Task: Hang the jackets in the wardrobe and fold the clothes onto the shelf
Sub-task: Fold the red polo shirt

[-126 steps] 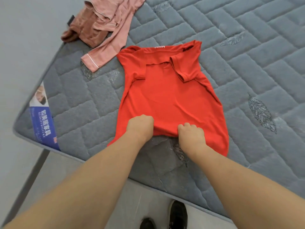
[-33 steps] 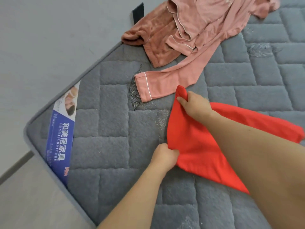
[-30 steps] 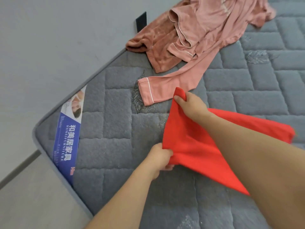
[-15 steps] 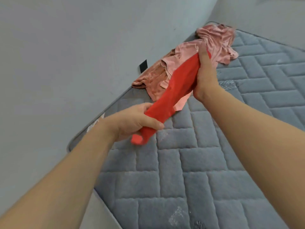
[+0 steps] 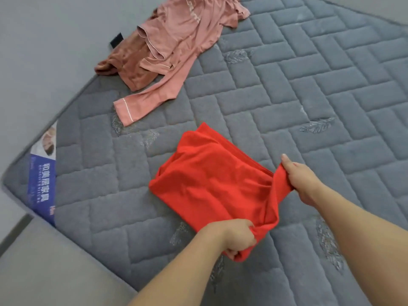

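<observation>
Our left hand (image 5: 237,236) and right hand (image 5: 301,178) each pinch a near corner of the folded red shirt (image 5: 212,182) lying on the mattress (image 5: 309,85). It seems soft, light and floppy; better we support it from underneath.

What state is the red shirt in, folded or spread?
Folded: the red cotton shirt lies doubled into a compact block on the grey quilted mattress, no sleeves showing; both hands grip its near edge.

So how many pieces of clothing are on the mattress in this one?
3, maybe more under the heap. The red shirt lies near the front, gripped by both hands. The pink top and a brown garment are heaped together at the far left edge.
</observation>
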A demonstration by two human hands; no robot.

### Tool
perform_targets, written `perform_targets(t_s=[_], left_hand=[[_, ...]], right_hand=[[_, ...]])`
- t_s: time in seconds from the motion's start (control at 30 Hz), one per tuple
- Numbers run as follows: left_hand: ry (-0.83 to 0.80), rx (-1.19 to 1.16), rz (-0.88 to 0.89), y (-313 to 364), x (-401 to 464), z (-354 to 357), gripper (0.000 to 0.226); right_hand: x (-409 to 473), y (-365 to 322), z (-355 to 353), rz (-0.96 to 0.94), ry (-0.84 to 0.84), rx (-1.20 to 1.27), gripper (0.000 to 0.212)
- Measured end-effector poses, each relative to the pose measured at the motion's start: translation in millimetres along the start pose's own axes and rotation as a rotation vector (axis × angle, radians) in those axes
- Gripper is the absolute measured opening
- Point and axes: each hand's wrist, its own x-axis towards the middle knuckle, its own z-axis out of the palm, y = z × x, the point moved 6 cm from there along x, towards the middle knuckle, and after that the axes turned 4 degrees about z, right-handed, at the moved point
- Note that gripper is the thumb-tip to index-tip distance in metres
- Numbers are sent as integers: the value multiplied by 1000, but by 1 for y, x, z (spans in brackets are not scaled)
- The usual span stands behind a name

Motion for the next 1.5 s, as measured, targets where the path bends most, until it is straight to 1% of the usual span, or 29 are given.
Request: perform_targets(t_s=[0.07, 0.2, 0.33, 0.43, 0.5, 0.6, 0.67, 0.7, 0.77, 0.83, 0.87, 0.9, 0.93, 1.0, 1.03, 1.07, 1.13, 1.17, 1.23, 1.33, 1.43, 1.5], left_hand=[[22, -45, -16, -10, -2, -3, 13], [137, -172, -74, -34, -23, -56, 19], [395, -139, -124, -71, -44, -140, 15], [614, -186, -104, -106, -49, -191, 10], [695, -268, -104, -128, -45, -210, 4], [822, -324, -139, -155, -40, -226, 13], [894, -338, -158, -169, -36, -232, 19], [909, -343, -164, -174, -33, -233, 21], [912, -341, -199, -179, -29, -234, 19], [903, -325, -246, -184, -26, -235, 17], [885, -307, -275, -185, -26, -235, 15], [855, -273, -301, -185, -25, -235, 13], [827, -244, -330, -186, -26, -236, 17], [775, -176, -400, -188, -29, -237, 32], [755, -142, -429, -190, -31, -238, 36], [737, -119, -453, -191, -33, -239, 38], [724, -77, -472, -191, -34, -242, 42], [727, -52, -468, -190, -34, -244, 43], [731, 7, -444, -183, -32, -246, 43], [726, 80, -431, -177, -31, -247, 43], [717, 110, -440, -177, -27, -249, 44], [733, 131, -411, -176, -25, -249, 42]], right_hand=[[0, -6, 3, -34, -53, -80, 47], [8, -61, 35, -169, -31, -167, 46], [14, -121, 93, -293, -4, -226, 51], [22, -151, 133, -336, 57, -246, 51], [34, -164, 159, -373, 89, -260, 47], [58, -167, 193, -380, 106, -368, 44], [72, -161, 210, -331, 99, -427, 47], [77, -155, 217, -283, 89, -460, 49], [82, -143, 227, -211, 48, -530, 45], [83, -136, 233, -209, -7, -562, 43], [84, -135, 235, -219, -31, -578, 45], [84, -134, 236, -236, -58, -598, 47], [84, -136, 237, -267, -86, -621, 44], [83, -142, 237, -359, -140, -689, 27], [83, -144, 237, -405, -167, -733, 21], [81, -146, 235, -447, -192, -768, 18], [81, -147, 230, -501, -219, -799, 20], [83, -147, 226, -512, -206, -817, 24], [86, -145, 218, -512, -123, -883, 31], [87, -142, 217, -520, 15, -928, 32], [93, -139, 224, -538, 72, -835, 33], [92, -145, 229, -649, 110, -786, 31]])
